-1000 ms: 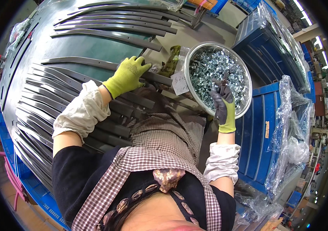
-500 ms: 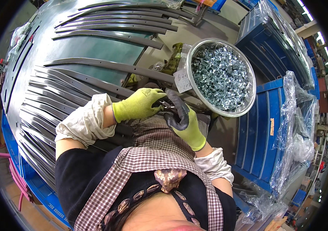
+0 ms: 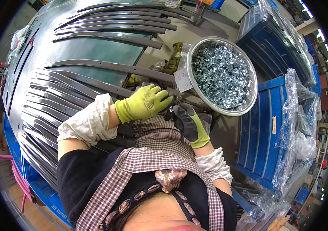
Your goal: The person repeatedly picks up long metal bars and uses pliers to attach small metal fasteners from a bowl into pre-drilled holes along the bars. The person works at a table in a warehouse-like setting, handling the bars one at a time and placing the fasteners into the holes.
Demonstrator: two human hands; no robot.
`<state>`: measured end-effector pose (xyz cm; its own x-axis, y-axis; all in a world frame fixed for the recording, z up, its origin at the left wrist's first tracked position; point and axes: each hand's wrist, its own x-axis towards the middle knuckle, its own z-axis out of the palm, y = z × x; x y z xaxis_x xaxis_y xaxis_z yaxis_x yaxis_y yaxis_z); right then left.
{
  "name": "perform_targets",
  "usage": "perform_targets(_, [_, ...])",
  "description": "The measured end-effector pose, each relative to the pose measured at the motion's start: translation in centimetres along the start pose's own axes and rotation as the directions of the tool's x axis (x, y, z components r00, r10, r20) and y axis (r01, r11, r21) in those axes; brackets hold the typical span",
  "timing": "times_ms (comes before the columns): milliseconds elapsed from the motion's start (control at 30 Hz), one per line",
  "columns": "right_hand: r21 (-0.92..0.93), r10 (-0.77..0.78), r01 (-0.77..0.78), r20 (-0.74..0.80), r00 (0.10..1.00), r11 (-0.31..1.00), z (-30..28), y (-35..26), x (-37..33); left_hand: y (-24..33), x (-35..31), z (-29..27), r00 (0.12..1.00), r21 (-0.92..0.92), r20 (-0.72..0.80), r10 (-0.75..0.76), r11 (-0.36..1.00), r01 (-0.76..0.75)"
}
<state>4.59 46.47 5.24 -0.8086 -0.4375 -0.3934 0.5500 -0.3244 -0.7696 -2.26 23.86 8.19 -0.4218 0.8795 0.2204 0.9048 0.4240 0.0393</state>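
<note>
Both hands wear yellow-green work gloves with dark palms and meet above my lap. My left hand (image 3: 144,103) is closed, its back turned up and its fingers curled downward; whatever it grips is hidden beneath it. Close beside it, my right hand (image 3: 191,125) is closed with thumb and fingers pinched together. A small shiny metal clip (image 3: 171,109) shows at its fingertips, between the two hands. Just beyond my right hand stands a large round bowl (image 3: 253,90), heaped with small silvery metal clips (image 3: 222,75). A paper tag (image 3: 182,79) hangs at its left side.
Left of me, a green-topped table (image 3: 90,48) carries many long dark curved metal strips (image 3: 110,65), some jutting past its edge toward my hands. Blue metal bins (image 3: 262,134) draped with clear plastic film (image 3: 297,142) stand at the right. A pink frame (image 3: 19,177) is at the lower left.
My right hand's spread fingers have closed into a pinch and dropped slightly. My left hand has turned and shifted a little to the right, its fingers now more curled.
</note>
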Motion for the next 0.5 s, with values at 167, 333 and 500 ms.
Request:
perform_targets(167, [-0.046,-0.218,0.215,-0.070,0.973,0.976,2.6,-1.2,0.0,-0.4,0.6,0.0,0.994,0.067,-0.041,0.104,0.993,-0.101])
perform_targets(333, [-0.213,-0.191,0.164,-0.113,0.975,0.963,1.5,-0.3,0.1,-0.6,0.4,0.9,0.982,0.078,-0.052,0.183,0.981,-0.179])
perform_targets(500, [-0.300,-0.259,0.205,-0.151,0.954,0.932,-0.2,1.3,1.4,-1.1,1.0,0.9,0.979,0.066,0.025,0.202,0.977,-0.203])
